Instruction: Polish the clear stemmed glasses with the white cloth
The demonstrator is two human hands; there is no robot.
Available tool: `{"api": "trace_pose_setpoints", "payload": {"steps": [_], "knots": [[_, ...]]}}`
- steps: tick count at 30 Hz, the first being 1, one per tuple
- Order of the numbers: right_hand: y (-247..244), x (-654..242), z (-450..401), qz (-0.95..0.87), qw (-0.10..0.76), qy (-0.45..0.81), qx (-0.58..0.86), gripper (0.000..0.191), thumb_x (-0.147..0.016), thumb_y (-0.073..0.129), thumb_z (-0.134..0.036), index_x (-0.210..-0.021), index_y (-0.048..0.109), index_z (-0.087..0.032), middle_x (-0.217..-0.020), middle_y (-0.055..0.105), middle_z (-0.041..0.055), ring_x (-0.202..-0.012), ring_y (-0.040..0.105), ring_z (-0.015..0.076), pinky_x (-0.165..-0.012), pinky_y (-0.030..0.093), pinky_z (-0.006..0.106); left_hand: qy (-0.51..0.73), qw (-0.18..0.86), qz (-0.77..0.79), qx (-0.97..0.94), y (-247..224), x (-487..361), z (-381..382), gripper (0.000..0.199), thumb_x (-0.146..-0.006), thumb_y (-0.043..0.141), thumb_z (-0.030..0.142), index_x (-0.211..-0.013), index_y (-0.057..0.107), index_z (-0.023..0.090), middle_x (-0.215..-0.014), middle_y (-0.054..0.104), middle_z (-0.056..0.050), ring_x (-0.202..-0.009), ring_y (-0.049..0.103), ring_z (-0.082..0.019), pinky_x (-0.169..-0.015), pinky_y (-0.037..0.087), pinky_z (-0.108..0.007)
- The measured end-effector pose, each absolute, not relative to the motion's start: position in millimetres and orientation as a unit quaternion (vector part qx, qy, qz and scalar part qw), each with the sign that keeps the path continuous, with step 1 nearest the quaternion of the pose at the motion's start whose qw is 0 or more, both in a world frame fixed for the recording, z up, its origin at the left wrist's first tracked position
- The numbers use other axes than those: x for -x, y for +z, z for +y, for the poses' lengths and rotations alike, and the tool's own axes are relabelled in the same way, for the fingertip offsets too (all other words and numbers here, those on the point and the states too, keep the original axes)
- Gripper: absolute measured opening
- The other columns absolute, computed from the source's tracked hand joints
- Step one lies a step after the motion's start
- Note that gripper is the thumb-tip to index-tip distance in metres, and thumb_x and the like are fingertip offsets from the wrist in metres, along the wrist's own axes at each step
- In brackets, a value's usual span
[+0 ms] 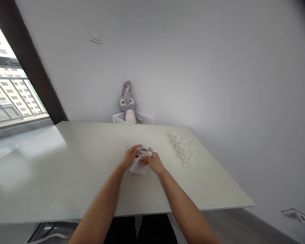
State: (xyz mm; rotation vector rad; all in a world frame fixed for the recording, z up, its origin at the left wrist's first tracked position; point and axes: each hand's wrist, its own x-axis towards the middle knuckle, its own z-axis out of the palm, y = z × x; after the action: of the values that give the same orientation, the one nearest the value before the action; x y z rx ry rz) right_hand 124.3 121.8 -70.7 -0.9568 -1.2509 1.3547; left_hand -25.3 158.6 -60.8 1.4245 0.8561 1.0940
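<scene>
My left hand (131, 156) is closed at the left side of a clear, shiny glass (145, 151), its fingertips on the near edge. My right hand (154, 162) is closed around a white cloth (138, 168), which hangs down toward the table and covers part of the glass. The glass's full shape is hidden by the fingers and cloth. Just behind my left hand, another clear item (127, 146) shows only in part. Both hands are held close together above the middle of the table.
Several clear glasses (183, 147) are grouped at the right of the pale table (78, 169). A grey plush toy (128, 105) sits in a white perforated basket (147, 119) beyond the back edge. A grey-white wall (218, 84) stands behind, a window (12, 84) at left.
</scene>
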Motion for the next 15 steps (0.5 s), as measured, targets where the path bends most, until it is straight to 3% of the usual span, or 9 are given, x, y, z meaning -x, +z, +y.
{"api": "trace_pose_setpoints", "payload": {"steps": [5,7,11,13,15], "knots": [[-80,-124,127,-0.392,0.58,0.633,0.331,0.04,-0.073,0.055,-0.052,-0.091,0.059,-0.016,-0.076,0.065,0.0043,-0.059,0.059,0.0142,-0.051,0.043,0.024,0.467,0.6,0.273,-0.589,-53,23,150,0.047,-0.067,0.066,0.028,-0.113,0.056,0.022,-0.107,0.06,-0.008,-0.093,0.056,-0.019,-0.081,0.045,-0.03],[-83,-123,126,-0.437,0.551,0.622,0.345,0.038,-0.073,0.055,-0.049,-0.093,0.059,-0.016,-0.073,0.065,0.0033,-0.057,0.058,0.0143,-0.051,0.043,0.025,0.479,0.598,0.286,-0.576,-55,22,153,0.05,-0.066,0.066,0.03,-0.114,0.055,0.021,-0.099,0.062,-0.008,-0.087,0.058,-0.018,-0.076,0.046,-0.029],[-83,-119,121,-0.602,0.471,0.48,0.431,0.024,-0.069,0.061,-0.036,-0.085,0.063,-0.019,-0.06,0.062,-0.0001,-0.057,0.057,0.0148,-0.055,0.043,0.026,0.463,0.575,0.369,-0.565,-67,24,162,0.051,-0.073,0.055,0.045,-0.115,0.053,0.017,-0.06,0.057,0.001,-0.051,0.052,-0.011,-0.051,0.043,-0.022],[-83,-117,121,-0.614,0.467,0.448,0.453,0.017,-0.068,0.062,-0.033,-0.079,0.064,-0.02,-0.057,0.061,-0.0004,-0.055,0.056,0.0146,-0.056,0.043,0.026,0.445,0.564,0.392,-0.575,-71,24,165,0.049,-0.076,0.047,0.05,-0.109,0.057,0.014,-0.06,0.056,0.0,-0.051,0.051,-0.011,-0.049,0.042,-0.023],[-82,-117,123,-0.55,0.495,0.506,0.442,0.02,-0.069,0.061,-0.036,-0.077,0.062,-0.019,-0.055,0.061,0.0002,-0.049,0.055,0.0143,-0.049,0.041,0.025,0.432,0.568,0.375,-0.592,-71,24,164,0.048,-0.078,0.046,0.049,-0.111,0.056,0.015,-0.075,0.061,-0.003,-0.063,0.055,-0.013,-0.058,0.045,-0.026]]}}
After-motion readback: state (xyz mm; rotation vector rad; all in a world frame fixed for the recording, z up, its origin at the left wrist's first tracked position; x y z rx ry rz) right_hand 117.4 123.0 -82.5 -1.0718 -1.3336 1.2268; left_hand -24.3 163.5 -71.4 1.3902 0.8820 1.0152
